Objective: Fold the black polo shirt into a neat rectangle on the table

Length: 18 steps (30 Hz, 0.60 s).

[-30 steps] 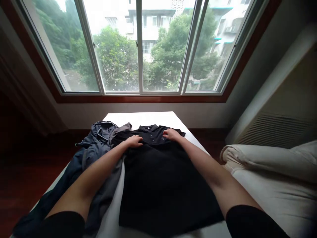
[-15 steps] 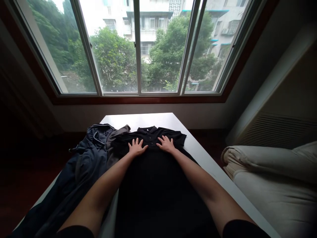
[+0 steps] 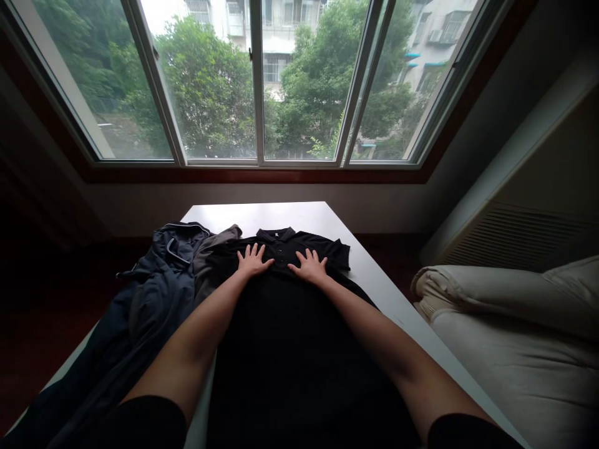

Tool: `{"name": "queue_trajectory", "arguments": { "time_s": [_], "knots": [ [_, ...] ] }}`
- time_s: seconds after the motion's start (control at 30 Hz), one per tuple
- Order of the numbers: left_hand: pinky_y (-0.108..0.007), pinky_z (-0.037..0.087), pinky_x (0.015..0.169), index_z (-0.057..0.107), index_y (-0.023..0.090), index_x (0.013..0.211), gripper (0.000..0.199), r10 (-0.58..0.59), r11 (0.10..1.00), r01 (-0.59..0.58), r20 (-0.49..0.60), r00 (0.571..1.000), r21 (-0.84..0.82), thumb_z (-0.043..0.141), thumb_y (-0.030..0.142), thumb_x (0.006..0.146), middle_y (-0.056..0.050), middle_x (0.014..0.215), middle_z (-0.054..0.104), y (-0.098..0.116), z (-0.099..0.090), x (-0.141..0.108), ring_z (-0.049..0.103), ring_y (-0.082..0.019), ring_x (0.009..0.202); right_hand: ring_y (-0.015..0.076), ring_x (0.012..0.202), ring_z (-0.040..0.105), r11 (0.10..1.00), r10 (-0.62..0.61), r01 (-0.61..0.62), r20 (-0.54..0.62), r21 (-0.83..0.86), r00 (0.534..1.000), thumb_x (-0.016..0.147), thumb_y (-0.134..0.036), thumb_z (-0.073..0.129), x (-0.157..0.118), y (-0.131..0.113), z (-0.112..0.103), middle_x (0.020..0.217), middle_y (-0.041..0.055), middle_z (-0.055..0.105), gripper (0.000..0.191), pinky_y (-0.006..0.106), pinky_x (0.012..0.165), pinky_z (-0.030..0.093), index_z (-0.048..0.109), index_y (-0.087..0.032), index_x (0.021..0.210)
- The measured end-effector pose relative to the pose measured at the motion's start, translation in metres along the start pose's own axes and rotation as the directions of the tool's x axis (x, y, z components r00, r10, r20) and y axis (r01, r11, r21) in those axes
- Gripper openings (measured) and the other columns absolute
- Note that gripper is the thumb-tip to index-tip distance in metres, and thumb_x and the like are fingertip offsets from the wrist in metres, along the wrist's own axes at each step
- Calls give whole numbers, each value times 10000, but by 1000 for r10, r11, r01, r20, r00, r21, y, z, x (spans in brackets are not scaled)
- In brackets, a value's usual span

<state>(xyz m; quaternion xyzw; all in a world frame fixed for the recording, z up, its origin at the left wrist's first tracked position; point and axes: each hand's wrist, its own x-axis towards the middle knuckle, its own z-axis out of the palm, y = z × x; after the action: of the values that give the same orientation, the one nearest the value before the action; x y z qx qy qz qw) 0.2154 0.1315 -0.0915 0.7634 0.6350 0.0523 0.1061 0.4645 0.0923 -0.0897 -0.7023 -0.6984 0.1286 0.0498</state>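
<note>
A black polo shirt [image 3: 285,299] lies face up and spread out, its collar toward the window and its short sleeves out to the sides. My left hand [image 3: 253,260] rests flat on the left chest of the shirt, fingers spread. On the other side of the button placket, my right hand [image 3: 309,267] also lies open on the fabric with fingers apart. Neither hand grips the cloth. The lower part of the shirt is dark, and where it ends is hard to make out.
Under the shirt is a white table [image 3: 299,215]. Dark blue and grey clothes [image 3: 163,293] lie heaped along its left side. A pale sofa [image 3: 515,324] stands to the right, and a wide window [image 3: 262,165] is beyond the table's far edge.
The view has tilted down a little, so everything sits slightly differently in the picture. Both hands stay flat on the shirt, with the right hand's fingers spread slightly differently.
</note>
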Motion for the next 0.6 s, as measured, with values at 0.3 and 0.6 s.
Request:
{"name": "queue_trajectory", "arguments": {
  "time_s": [0.3, 0.6],
  "knots": [
    [-507, 176, 1266, 412, 216, 1581, 707, 35, 997, -47, -188, 982, -60, 447, 616, 998, -128, 1694, 289, -1, -7, -39, 229, -326, 1566, 460, 1563, 24, 997, 82, -82, 15, -5, 997, 924, -806, 401, 24, 5, -22, 1729, 147, 102, 889, 763, 1148, 34, 292, -290, 1640],
    [-420, 430, 1121, 620, 264, 1345, 395, 599, 782, -612, -131, 790, -118, 610, 344, 958, -91, 1394, 621, 31, -42, -170, 571, -279, 1276, 274, 1337, 522, 947, -230, 300, -409, 114, 883, 1025, -413, 451, -54, 11, -28, 1411, 106, 609, 367, 406, 1183, 357, 707, -226, 1211]
  ]
}}
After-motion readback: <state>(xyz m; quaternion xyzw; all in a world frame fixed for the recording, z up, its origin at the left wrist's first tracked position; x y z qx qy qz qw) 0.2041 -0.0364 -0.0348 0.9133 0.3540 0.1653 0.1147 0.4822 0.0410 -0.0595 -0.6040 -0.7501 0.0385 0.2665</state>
